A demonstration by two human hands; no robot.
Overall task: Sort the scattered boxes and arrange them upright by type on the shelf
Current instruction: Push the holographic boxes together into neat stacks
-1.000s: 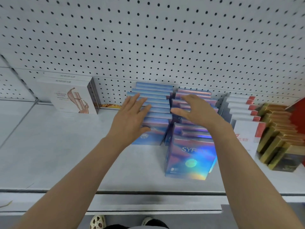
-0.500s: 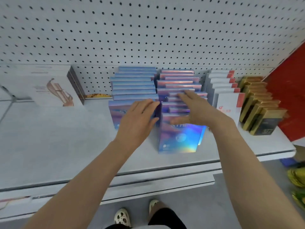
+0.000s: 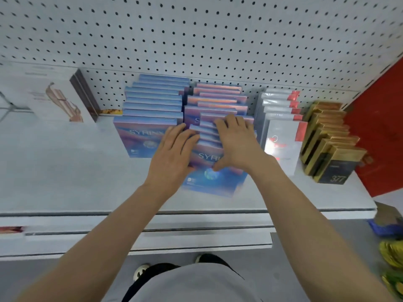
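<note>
**Both hands on the middle row of shiny boxes**

On the white shelf, four rows of boxes stand upright against the pegboard wall. The left hand lies with straight fingers against the left edge of the purple holographic boxes, at the front of that row. The right hand rests flat on the tops of the same boxes, fingers extended and slightly spread, thumb reaching down over the face of the front box; neither hand closes around anything. Just beside, on the left, stands the row of blue holographic boxes. To the right are the white-and-red boxes, then the gold-and-black boxes near the shelf's end. A large white box stands apart at far left.
</note>
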